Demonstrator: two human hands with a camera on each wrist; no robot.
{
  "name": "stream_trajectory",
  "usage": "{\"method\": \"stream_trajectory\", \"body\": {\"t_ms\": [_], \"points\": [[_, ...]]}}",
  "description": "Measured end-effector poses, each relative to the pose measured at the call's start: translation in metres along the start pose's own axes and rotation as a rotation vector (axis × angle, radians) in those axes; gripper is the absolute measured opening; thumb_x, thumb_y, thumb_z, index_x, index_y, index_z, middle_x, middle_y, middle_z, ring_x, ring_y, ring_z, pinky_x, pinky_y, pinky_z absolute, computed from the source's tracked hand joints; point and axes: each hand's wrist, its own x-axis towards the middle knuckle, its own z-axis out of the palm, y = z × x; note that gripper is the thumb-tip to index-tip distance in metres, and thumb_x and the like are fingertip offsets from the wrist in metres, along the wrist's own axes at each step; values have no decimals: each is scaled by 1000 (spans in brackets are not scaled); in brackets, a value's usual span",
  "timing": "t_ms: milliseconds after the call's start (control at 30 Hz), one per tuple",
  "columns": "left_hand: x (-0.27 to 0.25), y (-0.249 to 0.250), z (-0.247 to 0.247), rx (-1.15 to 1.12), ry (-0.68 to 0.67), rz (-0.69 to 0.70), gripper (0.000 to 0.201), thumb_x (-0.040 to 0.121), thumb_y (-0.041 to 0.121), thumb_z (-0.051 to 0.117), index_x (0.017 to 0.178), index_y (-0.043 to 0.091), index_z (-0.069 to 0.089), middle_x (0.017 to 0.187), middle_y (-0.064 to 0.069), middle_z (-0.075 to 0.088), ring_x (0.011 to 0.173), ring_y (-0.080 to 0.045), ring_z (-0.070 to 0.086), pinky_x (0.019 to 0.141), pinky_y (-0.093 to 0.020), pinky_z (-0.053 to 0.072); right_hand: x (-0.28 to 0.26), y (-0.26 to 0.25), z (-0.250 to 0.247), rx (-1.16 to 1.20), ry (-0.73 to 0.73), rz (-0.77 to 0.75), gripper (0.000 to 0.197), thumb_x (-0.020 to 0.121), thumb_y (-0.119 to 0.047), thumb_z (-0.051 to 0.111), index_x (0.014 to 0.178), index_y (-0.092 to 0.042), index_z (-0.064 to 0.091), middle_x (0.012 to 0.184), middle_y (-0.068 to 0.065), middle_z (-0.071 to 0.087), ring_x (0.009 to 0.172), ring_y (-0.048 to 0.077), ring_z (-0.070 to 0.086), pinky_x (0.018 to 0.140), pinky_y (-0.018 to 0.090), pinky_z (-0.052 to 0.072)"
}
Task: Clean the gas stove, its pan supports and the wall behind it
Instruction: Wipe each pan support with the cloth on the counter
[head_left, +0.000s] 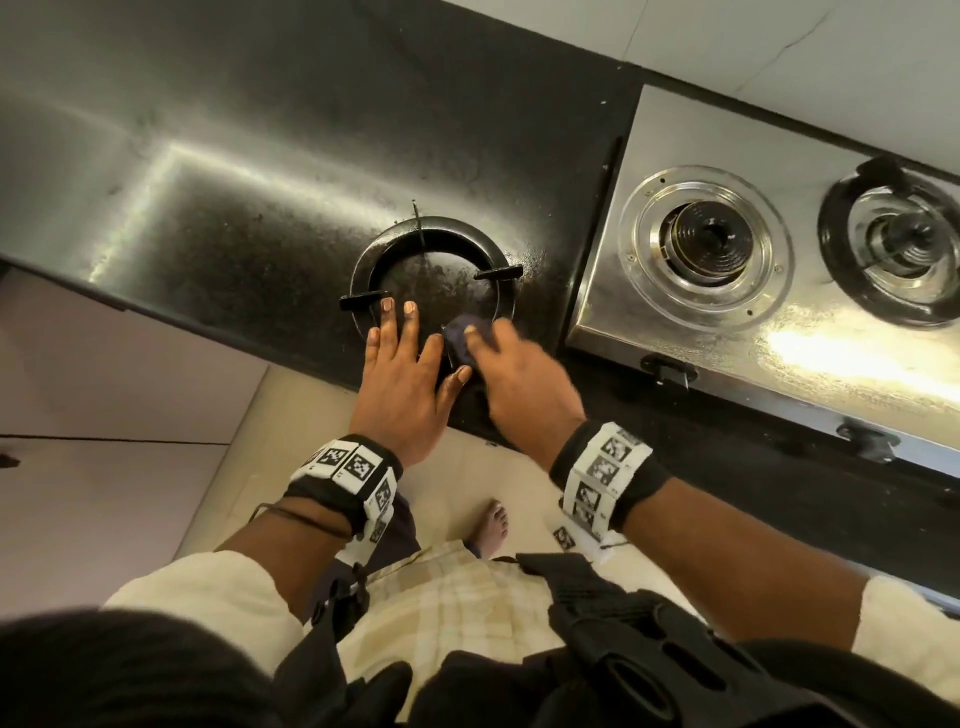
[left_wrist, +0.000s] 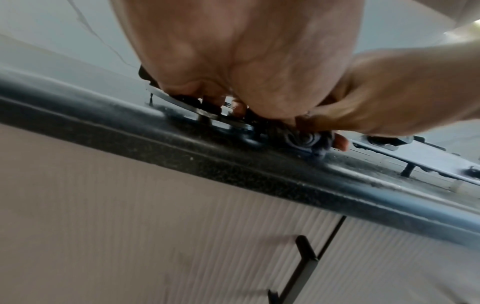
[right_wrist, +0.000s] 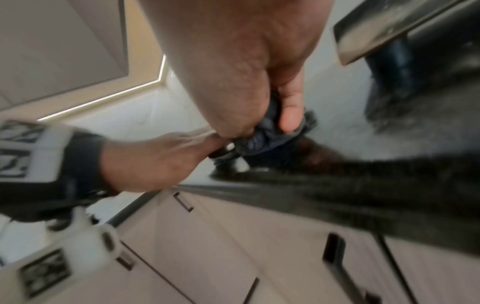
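Observation:
A black pan support ring (head_left: 441, 228) lies on the black countertop (head_left: 234, 208), left of the steel gas stove (head_left: 701, 135). My left hand (head_left: 402, 343) presses flat on the ring's near left rim, fingers straight. My right hand (head_left: 519, 379) grips a bunched dark blue cloth (head_left: 462, 338) against the ring's near right rim. In the right wrist view the thumb (right_wrist: 291, 115) pinches the cloth (right_wrist: 265, 135), with the left hand (right_wrist: 155, 160) beside it. In the left wrist view the cloth (left_wrist: 303, 142) sits under the right hand (left_wrist: 402, 92).
The stove's left burner (head_left: 709, 241) is bare; its right burner carries a second black pan support (head_left: 841, 280). The pale wall (head_left: 779, 41) runs behind the stove. Two black knobs (head_left: 667, 369) sit on the stove's front. Cabinet doors with black handles (left_wrist: 306, 253) hang below the counter edge.

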Motion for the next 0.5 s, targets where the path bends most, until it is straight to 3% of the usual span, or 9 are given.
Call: {"method": "stream_trajectory", "body": {"t_ms": [100, 167, 333, 433, 500], "points": [[-1, -4, -1, -19, -24, 23, 54, 109, 56, 29, 151, 23, 40, 174, -18, 3, 160, -32, -17, 128, -50, -5, -9, -2, 6, 106, -42, -67, 47, 107, -24, 54, 152, -14, 45, 127, 7, 48, 82, 15, 55, 69, 31, 55], [-1, -6, -3, -36, -23, 30, 53, 108, 59, 29, 147, 24, 42, 174, -17, 6, 160, -31, -16, 128, -49, -6, -5, 6, 1, 42, -35, -78, 48, 107, -30, 55, 152, -17, 45, 125, 9, 49, 79, 17, 59, 63, 33, 56], [6, 2, -5, -42, 14, -35, 52, 102, 58, 35, 135, 21, 50, 173, -14, 16, 160, -34, -11, 129, -50, -5, 21, 17, -18, -138, 36, 145, 47, 107, -23, 52, 153, -14, 43, 128, 18, 48, 80, 31, 69, 64, 42, 56], [8, 5, -5, -46, 12, -54, 54, 99, 57, 34, 134, 20, 49, 172, -14, 17, 160, -35, -11, 129, -51, -5, 31, 18, -17, -101, 111, 233, 39, 107, -23, 53, 145, -16, 50, 128, 15, 47, 81, 29, 69, 69, 42, 60], [8, 4, -6, -43, 8, -54, 55, 97, 57, 32, 135, 20, 49, 172, -13, 17, 160, -35, -11, 128, -49, -7, 26, 17, -8, -70, 124, 295, 45, 105, -23, 55, 149, -18, 47, 128, 14, 47, 80, 25, 69, 71, 40, 61]]}}
